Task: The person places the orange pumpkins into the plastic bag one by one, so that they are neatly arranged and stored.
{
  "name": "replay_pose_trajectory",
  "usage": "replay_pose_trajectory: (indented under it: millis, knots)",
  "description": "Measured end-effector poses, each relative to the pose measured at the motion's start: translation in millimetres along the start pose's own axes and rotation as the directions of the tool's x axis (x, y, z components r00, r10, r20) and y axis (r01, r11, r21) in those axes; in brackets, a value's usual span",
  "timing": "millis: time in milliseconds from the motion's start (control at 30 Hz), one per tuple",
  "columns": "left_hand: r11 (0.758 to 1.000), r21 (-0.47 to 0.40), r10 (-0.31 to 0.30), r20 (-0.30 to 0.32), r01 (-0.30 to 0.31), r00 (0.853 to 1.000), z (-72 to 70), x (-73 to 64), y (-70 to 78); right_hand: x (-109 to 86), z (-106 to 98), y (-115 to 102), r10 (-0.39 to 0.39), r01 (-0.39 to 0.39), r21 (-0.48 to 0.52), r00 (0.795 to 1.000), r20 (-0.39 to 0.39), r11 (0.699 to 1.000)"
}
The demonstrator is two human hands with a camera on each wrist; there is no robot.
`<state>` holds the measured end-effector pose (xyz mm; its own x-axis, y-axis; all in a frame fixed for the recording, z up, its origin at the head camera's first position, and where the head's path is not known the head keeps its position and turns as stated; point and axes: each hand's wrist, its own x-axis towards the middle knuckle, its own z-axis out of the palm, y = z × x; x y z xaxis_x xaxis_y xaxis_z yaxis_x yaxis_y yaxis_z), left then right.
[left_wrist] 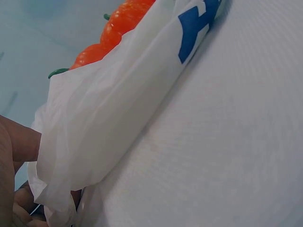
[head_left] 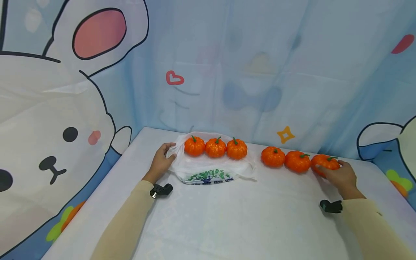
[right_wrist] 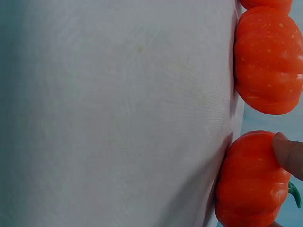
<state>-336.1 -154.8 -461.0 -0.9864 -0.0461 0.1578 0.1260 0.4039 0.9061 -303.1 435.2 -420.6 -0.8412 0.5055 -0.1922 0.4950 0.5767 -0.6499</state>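
My left hand (head_left: 164,160) pinches the left edge of a white plastic bag (head_left: 208,168) printed with a green and blue design. Three small orange pumpkins with green stems, the middle one (head_left: 215,148) among them, sit in a row at the bag's mouth. To the right, three more stand in a line on the table. At the right end of that line, my right hand (head_left: 342,177) grips the last pumpkin (right_wrist: 253,182), thumb on its side. Beside it is the middle pumpkin of that line (right_wrist: 269,61), with the leftmost one (head_left: 273,156) further left.
A white cloth covers the table (head_left: 240,216). Behind it hangs a light blue curtain (head_left: 208,43) with cartoon prints, close to the table's back edge. Black camera mounts (head_left: 161,190) are strapped at both wrists.
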Motion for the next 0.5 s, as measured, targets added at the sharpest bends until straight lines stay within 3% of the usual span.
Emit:
replay_pose_trajectory:
  millis: [500]
  knots:
    - [1.000, -0.003, 0.003, 0.006, -0.003, 1.000, -0.1, -1.7, 1.2, -0.5, 0.4, 4.6, -0.033, 0.032, -0.025, 0.999, -0.038, 0.999]
